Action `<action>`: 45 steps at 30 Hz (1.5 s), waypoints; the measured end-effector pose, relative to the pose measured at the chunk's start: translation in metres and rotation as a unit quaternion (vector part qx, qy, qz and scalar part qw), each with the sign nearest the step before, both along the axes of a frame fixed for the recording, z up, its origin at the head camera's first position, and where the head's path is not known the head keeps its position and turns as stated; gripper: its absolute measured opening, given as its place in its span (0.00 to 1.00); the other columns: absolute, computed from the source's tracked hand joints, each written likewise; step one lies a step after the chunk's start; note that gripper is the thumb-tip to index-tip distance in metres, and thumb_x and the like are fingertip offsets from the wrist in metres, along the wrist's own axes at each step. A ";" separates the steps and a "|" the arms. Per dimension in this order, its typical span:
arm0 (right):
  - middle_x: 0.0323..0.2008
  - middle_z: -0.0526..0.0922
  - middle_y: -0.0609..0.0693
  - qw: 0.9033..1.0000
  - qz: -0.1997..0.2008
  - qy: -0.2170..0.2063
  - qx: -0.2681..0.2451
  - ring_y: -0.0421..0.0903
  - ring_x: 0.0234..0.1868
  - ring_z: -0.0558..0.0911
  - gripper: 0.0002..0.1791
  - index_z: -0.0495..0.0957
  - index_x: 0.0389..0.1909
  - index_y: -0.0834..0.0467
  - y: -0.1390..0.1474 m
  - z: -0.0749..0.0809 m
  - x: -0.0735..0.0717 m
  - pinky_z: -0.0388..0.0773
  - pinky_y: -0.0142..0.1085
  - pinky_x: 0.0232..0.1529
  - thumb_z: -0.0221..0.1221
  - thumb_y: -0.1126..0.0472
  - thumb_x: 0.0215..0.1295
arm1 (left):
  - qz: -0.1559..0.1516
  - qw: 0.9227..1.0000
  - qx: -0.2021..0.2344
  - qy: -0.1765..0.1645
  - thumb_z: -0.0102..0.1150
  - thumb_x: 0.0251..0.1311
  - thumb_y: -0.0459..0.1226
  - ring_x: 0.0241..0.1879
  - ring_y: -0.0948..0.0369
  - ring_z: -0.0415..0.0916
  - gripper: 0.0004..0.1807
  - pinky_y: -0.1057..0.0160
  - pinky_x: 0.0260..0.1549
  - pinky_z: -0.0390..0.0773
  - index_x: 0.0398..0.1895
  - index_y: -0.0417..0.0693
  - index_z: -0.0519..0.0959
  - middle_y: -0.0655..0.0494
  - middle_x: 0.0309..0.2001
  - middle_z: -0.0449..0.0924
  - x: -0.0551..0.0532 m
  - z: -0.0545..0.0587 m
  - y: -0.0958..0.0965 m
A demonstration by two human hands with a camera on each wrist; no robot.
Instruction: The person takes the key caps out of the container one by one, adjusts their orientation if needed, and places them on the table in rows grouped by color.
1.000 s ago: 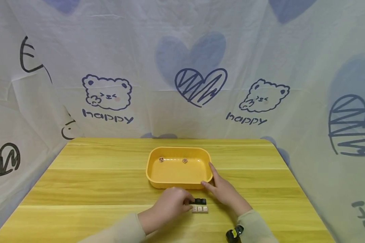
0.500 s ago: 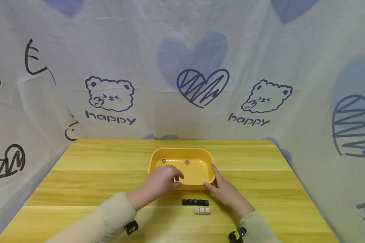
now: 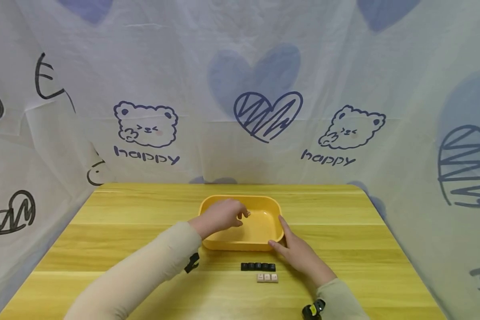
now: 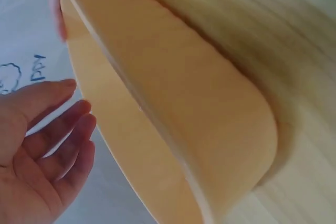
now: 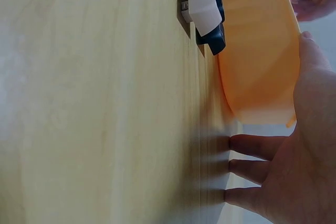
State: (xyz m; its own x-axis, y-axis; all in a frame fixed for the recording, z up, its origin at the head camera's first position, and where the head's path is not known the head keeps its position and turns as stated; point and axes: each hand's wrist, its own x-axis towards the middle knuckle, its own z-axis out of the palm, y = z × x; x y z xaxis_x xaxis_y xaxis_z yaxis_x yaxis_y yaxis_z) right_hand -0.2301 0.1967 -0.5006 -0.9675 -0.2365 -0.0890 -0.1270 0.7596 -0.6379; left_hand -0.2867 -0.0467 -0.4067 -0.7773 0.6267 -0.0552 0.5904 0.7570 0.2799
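Note:
A yellow plastic bin [image 3: 240, 246] stands on the table. My left hand [image 3: 224, 214] reaches over its left side, fingertips right at a small light keycap [image 3: 248, 214] on the bin's floor. In the left wrist view the fingers are loosely bent, thumb apart, with nothing between them. My right hand [image 3: 300, 258] rests against the bin's front right corner, thumb at the front rim and index finger along the right side. The right wrist view shows its other fingers [image 5: 254, 170] straight, tips at the tabletop. Another part of the bin's floor is hidden behind my left hand.
In front of the bin lies a row of several black keycaps [image 3: 258, 266], with a shorter row of three white keycaps [image 3: 267, 278] just nearer. Behind the wooden table [image 3: 136, 209] hangs a white cloth [image 3: 208, 146] printed with hearts and bears.
My left hand has left the black keycap row, crossed the bin's front rim and moved farther over its inside. My right hand has stayed at the bin's corner.

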 end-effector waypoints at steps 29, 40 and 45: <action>0.69 0.63 0.65 1.000 0.002 -0.004 -0.005 0.64 0.63 0.70 0.47 0.37 0.79 0.47 0.001 -0.002 0.004 0.64 0.57 0.62 0.53 0.39 0.69 | -0.090 0.984 -0.127 -0.084 0.75 0.51 0.40 0.55 0.58 0.74 0.29 0.63 0.56 0.72 0.58 0.47 0.79 0.55 0.55 0.78 -0.069 -0.060 0.018; 0.69 0.62 0.63 1.000 -0.001 -0.001 -0.003 0.64 0.63 0.70 0.48 0.37 0.79 0.47 0.001 0.000 0.003 0.63 0.56 0.63 0.52 0.37 0.69 | -0.096 0.987 -0.106 -0.077 0.67 0.52 0.26 0.34 0.64 0.72 0.10 0.67 0.39 0.74 0.38 0.44 0.87 0.56 0.37 0.82 -0.055 -0.045 0.022; 0.69 0.63 0.64 1.000 0.000 0.003 -0.003 0.64 0.63 0.70 0.47 0.37 0.79 0.47 0.001 0.001 0.002 0.64 0.56 0.62 0.53 0.39 0.70 | -0.087 0.991 -0.057 -0.082 0.64 0.56 0.27 0.42 0.62 0.76 0.13 0.65 0.44 0.76 0.42 0.48 0.87 0.58 0.44 0.83 -0.052 -0.043 0.015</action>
